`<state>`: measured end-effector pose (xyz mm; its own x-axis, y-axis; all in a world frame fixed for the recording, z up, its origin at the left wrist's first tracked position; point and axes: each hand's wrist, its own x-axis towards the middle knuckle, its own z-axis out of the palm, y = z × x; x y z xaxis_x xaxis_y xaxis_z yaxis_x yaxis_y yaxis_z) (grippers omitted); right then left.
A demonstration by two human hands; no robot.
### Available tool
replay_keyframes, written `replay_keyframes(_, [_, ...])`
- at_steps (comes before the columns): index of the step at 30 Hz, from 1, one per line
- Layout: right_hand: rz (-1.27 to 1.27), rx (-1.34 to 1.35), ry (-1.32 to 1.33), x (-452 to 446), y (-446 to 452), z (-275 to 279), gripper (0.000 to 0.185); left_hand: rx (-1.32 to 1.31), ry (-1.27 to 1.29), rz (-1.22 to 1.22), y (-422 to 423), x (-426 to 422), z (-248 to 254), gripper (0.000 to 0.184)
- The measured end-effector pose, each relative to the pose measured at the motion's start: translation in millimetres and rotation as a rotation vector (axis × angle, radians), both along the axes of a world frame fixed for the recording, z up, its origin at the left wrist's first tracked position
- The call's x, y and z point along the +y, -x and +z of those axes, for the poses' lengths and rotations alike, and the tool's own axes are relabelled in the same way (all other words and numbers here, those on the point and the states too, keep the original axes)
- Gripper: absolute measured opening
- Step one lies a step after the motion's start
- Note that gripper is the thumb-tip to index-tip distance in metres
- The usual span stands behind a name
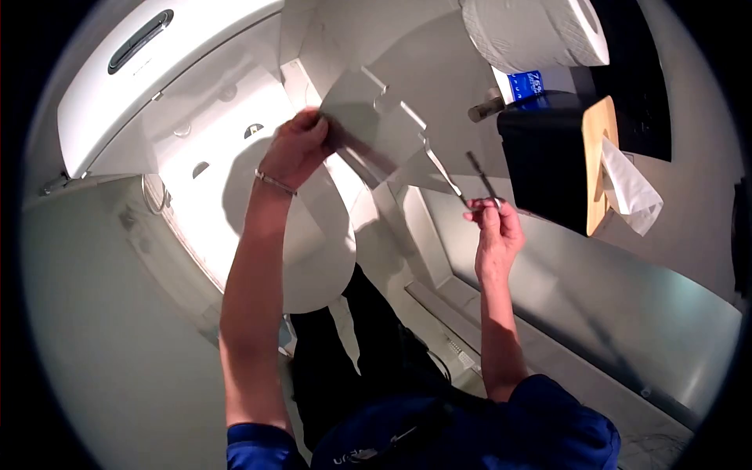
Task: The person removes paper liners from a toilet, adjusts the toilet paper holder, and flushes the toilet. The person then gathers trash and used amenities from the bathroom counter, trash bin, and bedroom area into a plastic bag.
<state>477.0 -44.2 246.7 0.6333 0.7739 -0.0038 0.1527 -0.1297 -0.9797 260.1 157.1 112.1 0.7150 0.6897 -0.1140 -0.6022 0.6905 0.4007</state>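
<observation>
My left hand (298,145) is closed on the edge of a clear plastic sheet (362,150), held above the toilet. Bright, broken glints run down the sheet's right side towards my right hand. My right hand (497,231) has its fingertips pinched round a slim dark tool (481,174) that points up and left. Its kind is hard to make out; it may be small scissors. Below my left hand is the toilet's white lid (317,266), lowered and partly hidden by my forearm.
A toilet paper roll (533,31) is at the upper right. Under it stand a blue-labelled pack (526,84) and a black tissue box (544,160) with a wooden front and a tissue sticking out. A white wall unit (102,102) is at upper left, frosted panels at both sides.
</observation>
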Motion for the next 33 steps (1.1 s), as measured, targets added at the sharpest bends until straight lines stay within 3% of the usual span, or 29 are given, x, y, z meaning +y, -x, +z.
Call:
replay_keyframes(7, [0.25,0.169,0.053,-20,51,65,0.015,-0.127,0.183,0.187,47,-95,10,0.024])
replay_keyframes(8, [0.3,0.175,0.054,-19,57,75,0.015,-0.111,0.257,0.236,52,-105,26,0.026])
replay_keyframes(11, [0.38,0.108,0.069,-20,69,113,0.012,-0.19,0.096,0.207,61,-125,99,0.035])
replay_keyframes(13, [0.458,0.069,0.037,-20,72,140,0.009,-0.295,-0.079,0.136,73,-137,117,0.038])
replay_keyframes(14, [0.505,0.029,-0.005,-22,71,150,0.009,-0.094,0.052,0.279,70,-152,138,0.032])
replay_keyframes(15, [0.548,-0.017,-0.047,-26,71,158,0.008,-0.122,0.162,0.356,68,-160,160,0.026])
replay_keyframes(17, [0.539,0.051,-0.209,-34,70,160,0.01,-0.259,0.037,0.311,75,-172,153,0.023])
replay_keyframes(18, [0.541,-0.017,-0.108,-37,70,173,0.011,-0.29,-0.144,0.292,73,-171,161,0.025])
replay_keyframes(19, [0.54,-0.086,-0.005,-39,70,185,0.013,-0.271,-0.105,0.317,71,-174,169,0.025])
replay_keyframes(21, [0.502,0.187,-0.194,-45,72,186,0.015,-0.232,-0.019,0.369,65,-182,186,0.024])
replay_keyframes(23, [0.566,0.011,-0.179,-51,61,187,0.014,-0.251,-0.041,0.394,57,-188,197,0.025])
replay_keyframes(26, [0.534,-0.02,-0.125,-58,58,199,0.01,-0.209,-0.143,0.367,51,-195,202,0.023])
replay_keyframes(33, [0.554,0.19,-0.012,-80,51,198,0.018,-0.011,-0.129,0.426,47,-220,191,0.011])
